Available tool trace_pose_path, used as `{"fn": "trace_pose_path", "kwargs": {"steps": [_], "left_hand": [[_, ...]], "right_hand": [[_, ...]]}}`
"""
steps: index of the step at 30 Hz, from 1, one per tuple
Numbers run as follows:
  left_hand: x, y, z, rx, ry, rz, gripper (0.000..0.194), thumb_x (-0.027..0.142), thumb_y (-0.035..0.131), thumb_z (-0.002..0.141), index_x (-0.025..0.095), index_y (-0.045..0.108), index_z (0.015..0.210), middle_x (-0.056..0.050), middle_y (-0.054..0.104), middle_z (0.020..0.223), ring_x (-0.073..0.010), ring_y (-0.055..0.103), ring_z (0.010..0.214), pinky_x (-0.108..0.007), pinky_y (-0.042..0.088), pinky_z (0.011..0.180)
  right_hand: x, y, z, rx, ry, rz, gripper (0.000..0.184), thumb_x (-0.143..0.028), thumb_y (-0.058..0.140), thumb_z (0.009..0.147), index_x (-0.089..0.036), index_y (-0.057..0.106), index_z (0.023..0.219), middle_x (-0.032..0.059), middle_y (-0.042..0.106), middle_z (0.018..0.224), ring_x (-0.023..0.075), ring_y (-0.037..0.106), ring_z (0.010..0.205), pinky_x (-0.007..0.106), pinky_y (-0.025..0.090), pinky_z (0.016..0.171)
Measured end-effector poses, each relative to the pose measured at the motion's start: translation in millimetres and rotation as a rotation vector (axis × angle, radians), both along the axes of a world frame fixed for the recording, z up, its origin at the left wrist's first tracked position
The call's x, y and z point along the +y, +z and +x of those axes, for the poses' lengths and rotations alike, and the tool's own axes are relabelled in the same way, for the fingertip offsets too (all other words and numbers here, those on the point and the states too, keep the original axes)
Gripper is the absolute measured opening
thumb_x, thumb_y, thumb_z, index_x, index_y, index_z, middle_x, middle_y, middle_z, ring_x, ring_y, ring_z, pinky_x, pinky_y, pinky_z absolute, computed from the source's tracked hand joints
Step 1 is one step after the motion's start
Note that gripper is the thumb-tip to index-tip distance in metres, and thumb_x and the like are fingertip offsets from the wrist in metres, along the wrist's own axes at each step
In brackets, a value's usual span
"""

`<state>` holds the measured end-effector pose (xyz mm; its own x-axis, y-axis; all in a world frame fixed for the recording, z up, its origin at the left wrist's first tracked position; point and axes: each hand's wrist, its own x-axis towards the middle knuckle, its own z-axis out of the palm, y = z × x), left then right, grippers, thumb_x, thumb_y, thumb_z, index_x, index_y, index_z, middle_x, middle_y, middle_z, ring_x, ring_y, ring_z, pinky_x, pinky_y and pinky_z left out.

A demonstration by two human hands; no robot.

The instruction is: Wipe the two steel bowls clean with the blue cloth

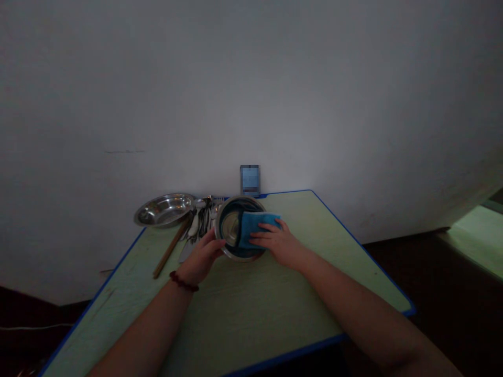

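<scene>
A round metal bowl [230,226] is held near the middle of the table, tilted so that its inside faces me. My left hand [204,256] grips its left rim, thumb at the edge and fingers behind. A folded blue cloth [251,226] lies over the right part of the bowl's opening. My right hand [277,242] holds this cloth, its fingers spread across the front; the thumb is hidden. Just left of the bowl lies a bunch of metal cutlery [202,220], partly covered by the bowl and my left hand.
An oval metal dish [167,209] sits at the table's back left corner. Wooden chopsticks [171,248] lie beside the cutlery. A phone-like device [250,180] leans on the wall behind the bowl. The pale green table [251,319] has a blue edge and meets the wall.
</scene>
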<state>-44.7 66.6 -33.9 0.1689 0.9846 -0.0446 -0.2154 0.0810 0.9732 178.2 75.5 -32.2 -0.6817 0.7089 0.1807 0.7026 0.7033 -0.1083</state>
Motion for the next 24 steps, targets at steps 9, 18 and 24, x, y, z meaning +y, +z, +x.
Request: {"fn": "trace_pose_path", "kwargs": {"steps": [9,18,24], "left_hand": [[1.2,-1.1,-1.6,-0.006,-0.02,0.01,0.035,0.029,0.064,0.064,0.025,0.062,0.099,-0.006,0.066,0.101,-0.0288,0.058,0.099,-0.037,0.048,0.078],[0.3,0.7,-0.8,-0.031,-0.015,0.012,0.031,0.029,0.065,0.064,0.024,0.064,0.094,-0.005,0.066,0.1,-0.0294,0.057,0.101,-0.035,0.048,0.076],[0.5,0.1,-1.7,-0.017,-0.008,0.007,0.03,0.028,0.065,0.063,0.024,0.064,0.093,-0.005,0.067,0.099,-0.0277,0.059,0.097,-0.035,0.048,0.076]], "right_hand": [[0.1,-0.9,0.0,0.005,0.003,0.013,0.043,-0.011,0.038,0.088,-0.032,0.051,0.123,-0.0038,0.051,0.132,0.0205,0.032,0.129,0.054,0.014,0.104],[0.7,-1.6,0.2,-0.003,0.004,0.012,0.045,-0.011,0.038,0.087,-0.034,0.05,0.124,-0.0031,0.051,0.132,0.0203,0.033,0.129,0.054,0.015,0.103],[0.6,-2.8,0.1,-0.006,0.006,0.017,0.045,-0.011,0.04,0.086,-0.034,0.05,0.123,-0.0031,0.051,0.132,0.0206,0.033,0.129,0.053,0.015,0.104]]}}
